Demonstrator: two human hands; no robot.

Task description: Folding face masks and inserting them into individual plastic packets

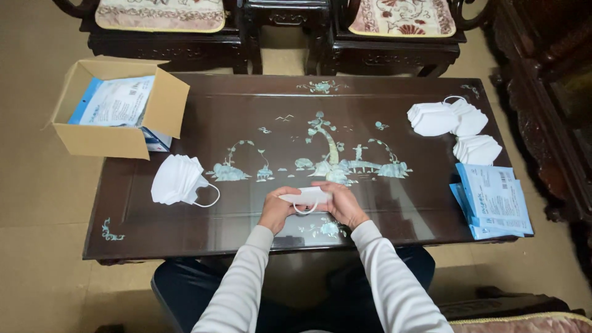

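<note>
dark inlaid low table (185,209), chairs behind. left hand (275,209) and right hand (343,205) both pinch one folded white mask (306,197) above the near-centre edge, ear loop dangling. risk: loop could snag a finger, or the mask slip from the light pinch. wrists angled inward, forearms converging.

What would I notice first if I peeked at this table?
Probably the shiny tree picture inlaid in the middle of the dark table. Just below it, the left hand and right hand hold a folded white mask, with mask piles at both sides.
</note>
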